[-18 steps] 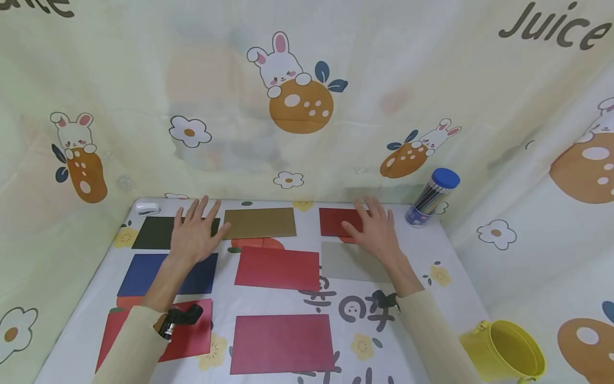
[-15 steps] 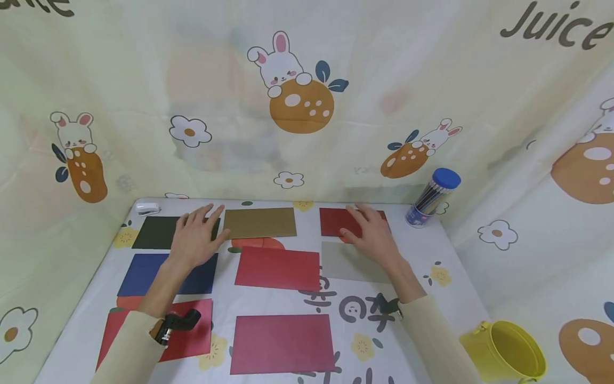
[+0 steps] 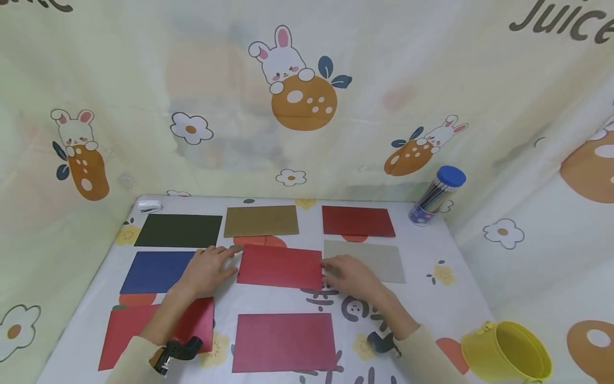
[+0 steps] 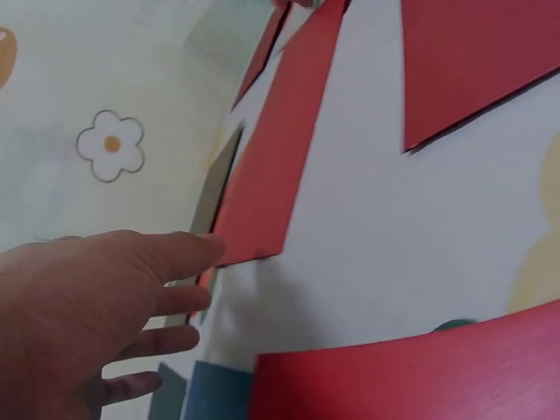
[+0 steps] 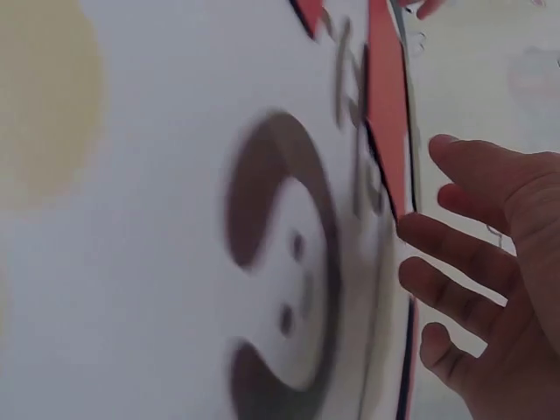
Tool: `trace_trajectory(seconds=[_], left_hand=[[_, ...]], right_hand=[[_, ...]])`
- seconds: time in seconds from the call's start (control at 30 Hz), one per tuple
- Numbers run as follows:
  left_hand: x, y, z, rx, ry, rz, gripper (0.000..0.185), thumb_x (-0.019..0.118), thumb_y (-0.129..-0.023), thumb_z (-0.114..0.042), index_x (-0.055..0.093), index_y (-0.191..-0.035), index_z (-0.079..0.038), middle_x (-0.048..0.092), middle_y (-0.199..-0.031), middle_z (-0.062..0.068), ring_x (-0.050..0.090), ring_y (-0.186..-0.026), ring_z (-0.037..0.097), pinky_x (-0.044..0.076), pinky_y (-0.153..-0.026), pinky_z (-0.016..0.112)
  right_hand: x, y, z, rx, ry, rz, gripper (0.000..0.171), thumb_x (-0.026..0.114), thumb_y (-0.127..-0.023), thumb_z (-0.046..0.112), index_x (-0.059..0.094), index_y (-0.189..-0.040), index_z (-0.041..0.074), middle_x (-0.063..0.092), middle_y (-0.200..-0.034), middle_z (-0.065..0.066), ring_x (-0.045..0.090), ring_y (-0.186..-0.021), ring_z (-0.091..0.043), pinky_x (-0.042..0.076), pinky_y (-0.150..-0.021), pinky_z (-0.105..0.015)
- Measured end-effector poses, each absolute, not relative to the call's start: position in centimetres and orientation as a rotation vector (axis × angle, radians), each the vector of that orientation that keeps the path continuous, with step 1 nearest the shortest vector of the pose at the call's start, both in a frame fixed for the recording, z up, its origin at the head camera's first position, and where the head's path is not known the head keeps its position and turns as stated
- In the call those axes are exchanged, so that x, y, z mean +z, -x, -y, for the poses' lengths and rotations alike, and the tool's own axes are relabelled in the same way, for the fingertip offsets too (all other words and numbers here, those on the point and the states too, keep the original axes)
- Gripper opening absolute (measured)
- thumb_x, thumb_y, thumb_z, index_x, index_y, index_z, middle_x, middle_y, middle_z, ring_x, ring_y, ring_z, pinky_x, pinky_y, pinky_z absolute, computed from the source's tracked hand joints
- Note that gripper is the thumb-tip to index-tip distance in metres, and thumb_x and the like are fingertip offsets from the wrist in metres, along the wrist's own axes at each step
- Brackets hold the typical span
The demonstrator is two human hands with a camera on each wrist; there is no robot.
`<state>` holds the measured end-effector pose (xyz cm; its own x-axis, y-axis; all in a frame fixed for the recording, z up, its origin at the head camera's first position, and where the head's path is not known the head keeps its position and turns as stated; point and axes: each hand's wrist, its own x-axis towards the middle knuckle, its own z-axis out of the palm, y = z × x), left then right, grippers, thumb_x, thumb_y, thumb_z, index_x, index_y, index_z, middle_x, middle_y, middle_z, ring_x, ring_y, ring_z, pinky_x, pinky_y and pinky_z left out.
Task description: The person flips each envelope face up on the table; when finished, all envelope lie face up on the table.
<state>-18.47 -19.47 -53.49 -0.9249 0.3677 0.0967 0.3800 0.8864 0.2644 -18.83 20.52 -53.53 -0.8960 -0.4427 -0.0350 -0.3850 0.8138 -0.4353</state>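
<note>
Flat rectangular cards lie in rows on the table. At the middle of them is a bright red card. My left hand is at its left edge, fingers spread and slightly bent. On the other side, my right hand has its fingertips right at the card's right edge, over part of a grey card. In the left wrist view, the index fingertip of the left hand overlaps the red card's near corner. The right wrist view has the right hand with parted, loosely bent fingers.
Around lie a dark green card, gold card, dark red card, blue card, red card and pink-red card. A stapler, a tub of pencils and a yellow bucket stand at the edges.
Both hands have come back toward me from the rear row. The left left the dark green card, the right left the dark red card, and they now flank the middle red card.
</note>
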Motion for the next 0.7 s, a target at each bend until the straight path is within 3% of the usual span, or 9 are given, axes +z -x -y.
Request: trace_trajectory(seconds=[0.43, 0.7], left_hand=[[-54.3, 18.1, 18.2, -0.471, 0.613, 3.007, 0.050, 0.079, -0.087, -0.030, 0.066, -0.132, -0.013, 0.072, -0.120, 0.008, 0.063, -0.106, 0.029, 0.047, -0.090, 0.053], [-54.3, 17.7, 18.2, -0.598, 0.564, 3.013, 0.048, 0.077, -0.088, -0.031, 0.066, -0.132, -0.014, 0.069, -0.125, 0.010, 0.063, -0.114, 0.032, 0.048, -0.093, 0.057]], right_hand=[[-53.1, 18.7, -19.6, -0.569, 0.685, -2.857, 0.047, 0.077, -0.090, 0.036, 0.066, -0.133, 0.022, 0.069, -0.120, 0.008, 0.059, -0.105, -0.011, 0.054, -0.089, -0.034], [-53.0, 18.7, -18.7, -0.512, 0.792, -2.864, 0.043, 0.075, -0.091, 0.037, 0.068, -0.130, 0.020, 0.071, -0.115, 0.008, 0.057, -0.101, -0.009, 0.053, -0.085, -0.030]])
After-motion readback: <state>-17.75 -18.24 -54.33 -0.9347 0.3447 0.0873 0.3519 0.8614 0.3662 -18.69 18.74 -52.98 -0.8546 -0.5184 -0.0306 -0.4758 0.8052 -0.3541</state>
